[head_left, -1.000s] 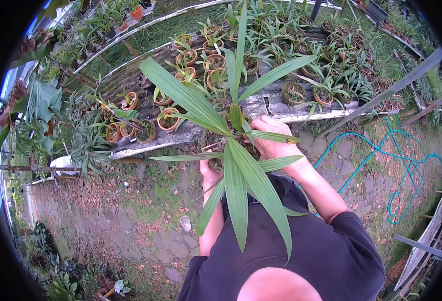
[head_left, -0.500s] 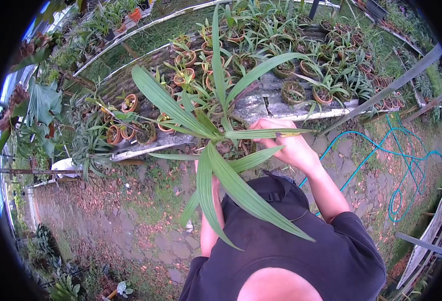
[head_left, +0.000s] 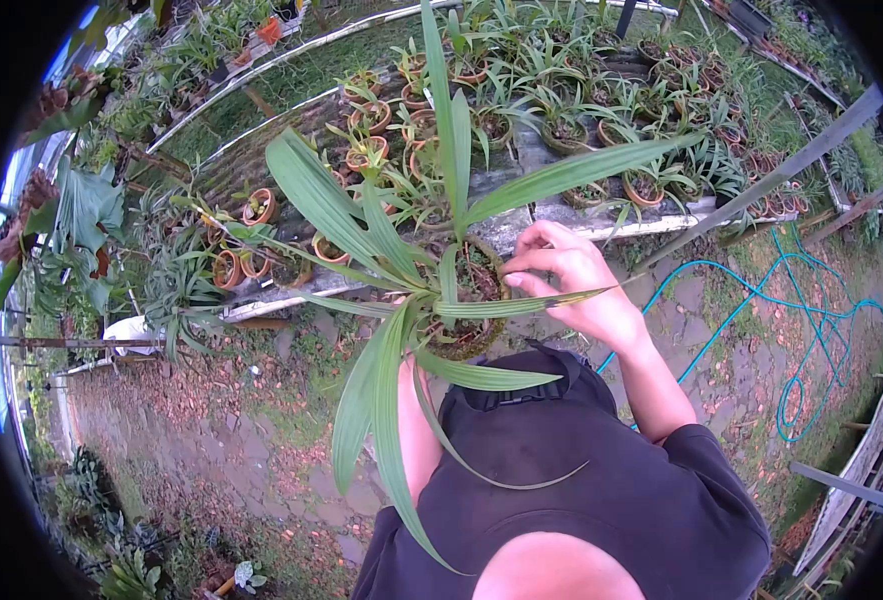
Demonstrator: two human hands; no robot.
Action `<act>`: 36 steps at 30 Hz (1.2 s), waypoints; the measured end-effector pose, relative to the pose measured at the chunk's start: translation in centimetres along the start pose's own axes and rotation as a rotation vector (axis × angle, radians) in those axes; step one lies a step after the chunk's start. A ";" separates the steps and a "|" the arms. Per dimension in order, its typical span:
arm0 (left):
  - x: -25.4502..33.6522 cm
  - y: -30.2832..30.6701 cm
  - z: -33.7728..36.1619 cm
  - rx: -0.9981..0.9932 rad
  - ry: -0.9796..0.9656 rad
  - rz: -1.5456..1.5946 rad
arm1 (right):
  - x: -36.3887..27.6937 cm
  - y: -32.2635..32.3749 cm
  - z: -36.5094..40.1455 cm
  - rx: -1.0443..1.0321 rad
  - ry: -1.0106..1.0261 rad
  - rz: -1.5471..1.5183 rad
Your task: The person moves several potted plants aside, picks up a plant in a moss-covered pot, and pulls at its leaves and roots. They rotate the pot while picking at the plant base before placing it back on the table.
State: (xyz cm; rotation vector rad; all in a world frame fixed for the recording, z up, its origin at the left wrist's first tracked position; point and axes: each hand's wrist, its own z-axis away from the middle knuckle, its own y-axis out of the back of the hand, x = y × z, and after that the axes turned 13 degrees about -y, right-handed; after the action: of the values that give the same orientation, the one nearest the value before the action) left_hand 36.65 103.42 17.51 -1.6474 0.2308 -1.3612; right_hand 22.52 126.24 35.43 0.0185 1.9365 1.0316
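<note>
A plant with long, pleated green leaves [head_left: 356, 225] grows in a round, mossy pot [head_left: 466, 345] held up before my chest. My left hand [head_left: 408, 364] is at the pot's left side, supporting it; its fingers are mostly hidden behind leaves and pot. At the pot's right rim is my right hand [head_left: 583, 285], fingers curled, with thumb and forefinger close together by the rim. Whatever is between them is too small to make out. One leaf with a brown-marked tip [head_left: 561, 299] crosses in front of this hand. Brown potting material [head_left: 478, 275] shows inside the pot.
Beyond the pot stands a weathered bench [head_left: 551, 212] with many small clay pots [head_left: 366, 153] of plants. A blue hose [head_left: 811, 290] lies coiled on the stone path at right. A slanting metal bar [head_left: 771, 180] crosses on the right. Hanging leafy plants [head_left: 86, 205] are at left.
The plant and pot have turned and tilted, so the pot's opening and rim now show. The leaves have swung round. My right hand has shifted slightly, its fingers now beside the rim.
</note>
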 end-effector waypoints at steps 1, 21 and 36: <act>0.0 0.0 0.0 -0.002 0.003 -0.003 | -0.7 -0.7 -0.1 0.009 -0.014 0.027; 0.8 0.8 -0.7 0.057 0.176 -0.096 | 0.6 -2.0 -2.3 -0.013 -0.208 -0.366; -0.3 1.0 -1.4 -0.150 0.114 -0.354 | -2.0 -1.1 -3.3 0.176 -0.021 -0.246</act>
State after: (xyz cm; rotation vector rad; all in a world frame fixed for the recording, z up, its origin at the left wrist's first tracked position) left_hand 35.76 102.38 16.44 -1.7962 0.1123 -1.7417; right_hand 21.74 122.60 36.92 -0.1063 1.9487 0.6951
